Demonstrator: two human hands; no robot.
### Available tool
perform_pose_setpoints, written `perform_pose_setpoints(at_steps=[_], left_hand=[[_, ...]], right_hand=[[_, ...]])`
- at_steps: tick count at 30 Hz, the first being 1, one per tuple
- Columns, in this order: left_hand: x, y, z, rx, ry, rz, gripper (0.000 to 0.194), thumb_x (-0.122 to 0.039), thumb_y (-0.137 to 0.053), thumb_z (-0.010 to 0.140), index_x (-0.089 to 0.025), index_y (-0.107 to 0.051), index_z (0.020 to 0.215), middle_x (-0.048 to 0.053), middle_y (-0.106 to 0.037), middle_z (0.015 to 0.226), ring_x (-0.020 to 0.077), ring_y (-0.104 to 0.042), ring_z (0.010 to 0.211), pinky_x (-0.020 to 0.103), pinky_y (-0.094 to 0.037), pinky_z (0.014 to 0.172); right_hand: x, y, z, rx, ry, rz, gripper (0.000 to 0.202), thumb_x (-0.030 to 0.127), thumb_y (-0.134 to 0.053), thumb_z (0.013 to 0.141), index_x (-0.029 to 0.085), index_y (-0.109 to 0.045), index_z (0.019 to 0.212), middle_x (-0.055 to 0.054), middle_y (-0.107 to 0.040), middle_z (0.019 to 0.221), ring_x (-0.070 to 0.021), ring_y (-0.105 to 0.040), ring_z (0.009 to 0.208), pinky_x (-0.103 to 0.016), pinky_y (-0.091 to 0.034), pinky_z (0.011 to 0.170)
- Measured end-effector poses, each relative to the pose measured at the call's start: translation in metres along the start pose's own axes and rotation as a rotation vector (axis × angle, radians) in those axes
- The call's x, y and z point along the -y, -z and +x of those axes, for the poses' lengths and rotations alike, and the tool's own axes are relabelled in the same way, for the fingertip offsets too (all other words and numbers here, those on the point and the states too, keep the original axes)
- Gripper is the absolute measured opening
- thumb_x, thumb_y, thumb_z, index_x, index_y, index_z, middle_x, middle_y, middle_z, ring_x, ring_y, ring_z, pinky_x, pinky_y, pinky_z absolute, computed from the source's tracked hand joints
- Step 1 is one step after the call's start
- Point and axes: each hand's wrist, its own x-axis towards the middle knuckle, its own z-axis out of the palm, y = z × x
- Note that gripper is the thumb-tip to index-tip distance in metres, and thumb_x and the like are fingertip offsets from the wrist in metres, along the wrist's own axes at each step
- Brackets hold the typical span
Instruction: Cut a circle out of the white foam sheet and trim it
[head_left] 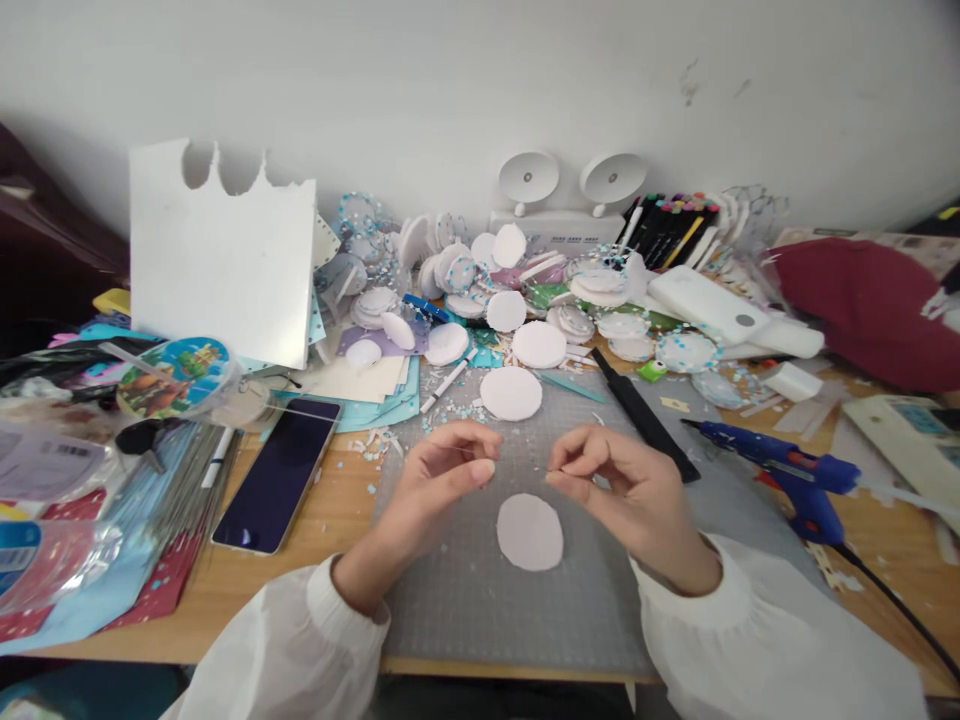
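My left hand (pixel 442 478) is above the grey cutting mat (pixel 465 610), its thumb and fingers curled near each other around a very thin strand. To its right my right hand (pixel 616 485) has thumb and forefinger pinched together; what they hold is too small to make out. Just below and between both hands a white foam disc (pixel 529 532) lies flat on the mat. Another white disc (pixel 511 394) lies beyond the hands, with a white pen (pixel 448 382) to its left.
A phone (pixel 277 477) lies on the left, below a plastic tub (pixel 177 374). On the right are a blue glue gun (pixel 795 462) with its cord and a black cutter (pixel 645 415). Piled foam discs (pixel 457 268) and a white lamp (pixel 559 232) stand along the wall.
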Motion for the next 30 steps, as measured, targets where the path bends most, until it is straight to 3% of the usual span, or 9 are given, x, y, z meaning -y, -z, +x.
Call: perform_pose_setpoints(at_steps=[4, 7, 10, 12, 18, 26, 28, 30], left_hand=[[0.002, 0.004, -0.003, 0.090, 0.015, -0.084, 0.021, -0.032, -0.075, 0.072, -0.020, -0.070, 0.089, 0.001, -0.056, 0.079, 0.0105, -0.047, 0.068, 0.024, -0.036, 0.063], [0.002, 0.005, -0.003, 0.129, 0.019, -0.088, 0.017, -0.029, -0.076, 0.071, -0.020, -0.070, 0.084, 0.000, -0.056, 0.076, 0.0110, -0.048, 0.068, 0.024, -0.036, 0.063], [0.003, 0.004, -0.001, 0.152, 0.032, -0.098, 0.016, -0.029, -0.078, 0.068, -0.020, -0.069, 0.078, -0.001, -0.055, 0.071, 0.0107, -0.048, 0.065, 0.024, -0.034, 0.060], [0.004, 0.004, 0.000, 0.143, 0.013, -0.108, 0.016, -0.028, -0.079, 0.067, -0.019, -0.068, 0.075, -0.001, -0.053, 0.069, 0.0105, -0.046, 0.064, 0.024, -0.033, 0.060], [0.009, 0.005, 0.002, 0.059, -0.079, -0.105, 0.014, -0.023, -0.079, 0.068, -0.019, -0.066, 0.070, -0.003, -0.051, 0.064, 0.0095, -0.044, 0.062, 0.024, -0.032, 0.059], [0.006, 0.005, 0.001, 0.029, -0.121, -0.144, 0.012, -0.018, -0.076, 0.071, -0.019, -0.065, 0.067, -0.004, -0.051, 0.062, 0.0091, -0.044, 0.061, 0.024, -0.031, 0.059], [0.006, 0.006, 0.001, 0.038, -0.118, -0.157, 0.013, -0.019, -0.075, 0.072, -0.019, -0.064, 0.067, -0.004, -0.050, 0.062, 0.0090, -0.044, 0.061, 0.024, -0.031, 0.059], [0.006, 0.006, 0.001, 0.070, -0.100, -0.166, 0.012, -0.020, -0.075, 0.072, -0.019, -0.064, 0.068, -0.003, -0.051, 0.064, 0.0094, -0.044, 0.062, 0.024, -0.031, 0.059]], right_hand=[[0.002, 0.006, 0.005, 0.125, -0.280, 0.310, 0.025, 0.021, -0.072, 0.074, 0.018, -0.050, 0.063, -0.001, -0.060, 0.073, -0.0097, -0.053, 0.063, -0.022, -0.039, 0.053], [0.000, 0.007, 0.006, 0.213, -0.452, 0.482, 0.028, 0.024, -0.075, 0.072, 0.017, -0.049, 0.064, 0.001, -0.059, 0.070, -0.0056, -0.043, 0.053, -0.020, -0.028, 0.044], [0.000, 0.006, 0.006, 0.267, -0.552, 0.559, 0.029, 0.026, -0.077, 0.070, 0.016, -0.050, 0.064, 0.001, -0.058, 0.070, -0.0033, -0.034, 0.047, -0.020, -0.020, 0.041], [0.000, 0.005, 0.007, 0.260, -0.558, 0.557, 0.030, 0.027, -0.078, 0.069, 0.016, -0.050, 0.063, 0.001, -0.058, 0.069, -0.0034, -0.036, 0.048, -0.019, -0.021, 0.041], [0.003, 0.001, 0.005, 0.129, -0.353, 0.361, 0.025, 0.022, -0.075, 0.071, 0.018, -0.051, 0.064, 0.000, -0.062, 0.073, -0.0100, -0.056, 0.063, -0.022, -0.042, 0.055], [0.007, -0.005, -0.008, -0.108, 0.264, -0.238, 0.019, 0.005, -0.065, 0.077, 0.021, -0.056, 0.074, -0.001, -0.067, 0.080, -0.0102, -0.057, 0.066, -0.023, -0.041, 0.056], [0.008, -0.006, -0.008, -0.110, 0.263, -0.250, 0.019, 0.005, -0.065, 0.077, 0.021, -0.056, 0.074, -0.001, -0.067, 0.079, -0.0102, -0.057, 0.065, -0.023, -0.041, 0.056], [0.008, -0.005, -0.006, -0.056, 0.149, -0.164, 0.017, 0.010, -0.066, 0.078, 0.020, -0.055, 0.071, -0.001, -0.066, 0.077, -0.0103, -0.057, 0.064, -0.023, -0.040, 0.053]])
